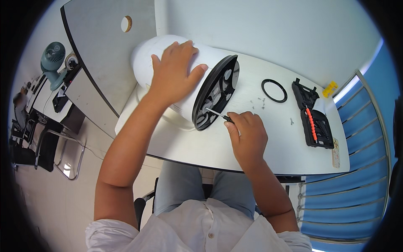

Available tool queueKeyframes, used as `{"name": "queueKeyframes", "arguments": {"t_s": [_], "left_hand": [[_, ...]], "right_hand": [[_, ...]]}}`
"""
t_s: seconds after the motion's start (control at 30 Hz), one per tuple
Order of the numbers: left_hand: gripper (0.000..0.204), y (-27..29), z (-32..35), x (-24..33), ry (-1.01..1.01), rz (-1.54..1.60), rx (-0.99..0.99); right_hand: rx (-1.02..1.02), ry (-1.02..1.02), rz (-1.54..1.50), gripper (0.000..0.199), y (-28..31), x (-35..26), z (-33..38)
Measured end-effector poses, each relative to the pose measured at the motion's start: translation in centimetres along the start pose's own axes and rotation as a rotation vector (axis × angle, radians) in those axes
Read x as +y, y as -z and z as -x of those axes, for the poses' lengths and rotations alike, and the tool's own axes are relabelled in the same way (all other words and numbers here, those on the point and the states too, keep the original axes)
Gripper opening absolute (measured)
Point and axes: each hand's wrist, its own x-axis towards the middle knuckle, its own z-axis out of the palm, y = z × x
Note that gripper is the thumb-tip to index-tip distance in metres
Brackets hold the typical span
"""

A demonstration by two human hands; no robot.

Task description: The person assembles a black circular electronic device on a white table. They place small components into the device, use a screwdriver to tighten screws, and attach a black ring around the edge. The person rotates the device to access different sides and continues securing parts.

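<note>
A large white cylindrical appliance lies on its side on the white table. Its black-rimmed base faces right, with white and grey parts inside. My left hand rests flat on top of the white body, fingers spread. In my right hand is a screwdriver, gripped by its black handle. The metal shaft points left into the lower part of the base. Whether its tip sits in a screw is too small to tell.
Several small screws lie right of the base, near a black ring. An open black tool case holds an orange flexible shaft. Yellow pieces are behind it. A metal railing stands right; a grey partition rises left.
</note>
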Motion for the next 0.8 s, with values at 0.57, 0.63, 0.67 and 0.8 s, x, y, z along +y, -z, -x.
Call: {"name": "queueKeyframes", "arguments": {"t_s": [0.57, 0.63, 0.67, 0.8], "left_hand": [[0.059, -0.1, -1.3, -1.5, -0.198, 0.026, -0.039], [0.059, -0.2, -1.1, -1.7, -0.206, 0.030, -0.029], [0.059, -0.1, -1.0, -1.8, -0.210, 0.033, -0.023], [0.060, -0.1, -0.9, -1.5, -0.205, 0.038, -0.015]], "right_hand": [[-0.537, -0.557, -0.676, 0.016, 0.8, 0.9, -1.1], [-0.712, -0.759, -0.949, 0.021, 1.1, 1.9, -1.9], [-0.799, -0.859, -1.085, 0.024, 1.1, 2.1, -2.1], [-0.427, -0.494, -0.732, 0.015, -0.1, 0.8, -0.4]]}}
